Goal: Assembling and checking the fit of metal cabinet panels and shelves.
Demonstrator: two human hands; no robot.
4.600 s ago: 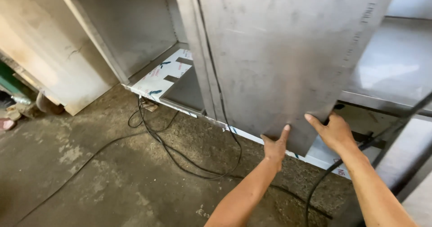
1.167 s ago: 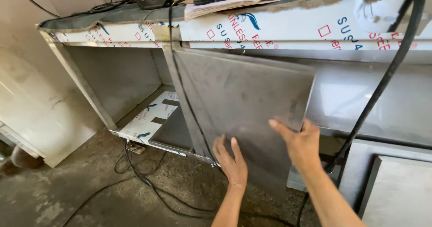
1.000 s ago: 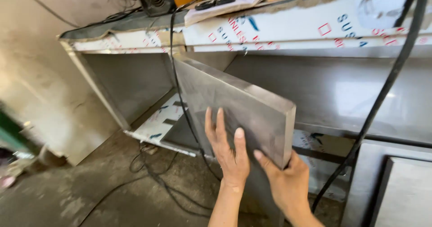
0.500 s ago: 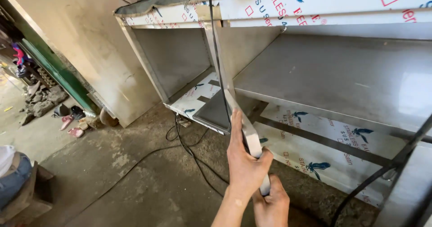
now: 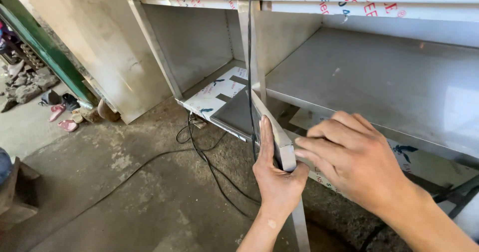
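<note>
A grey steel door panel point(image 5: 281, 143) stands edge-on to me, swung outward from the steel cabinet point(image 5: 369, 82). My left hand point(image 5: 275, 176) grips the panel's near edge, with the fingers flat against its left face and the thumb across the edge. My right hand point(image 5: 352, 156) hovers just right of that edge with its fingers curled, fingertips close to the panel's rim; I cannot tell whether they touch it. Behind the panel lies the cabinet's open middle shelf.
Black cables point(image 5: 209, 157) trail across the rough concrete floor below the cabinet, and one hangs down by the centre post point(image 5: 249, 42). A tall steel sheet point(image 5: 95, 47) leans at the left. Sandals and rubble point(image 5: 60, 117) lie by a green frame point(image 5: 45, 47).
The panel has swung from facing me flat to standing edge-on. My left hand stays on its edge; my right hand has come off the lower edge and risen beside it.
</note>
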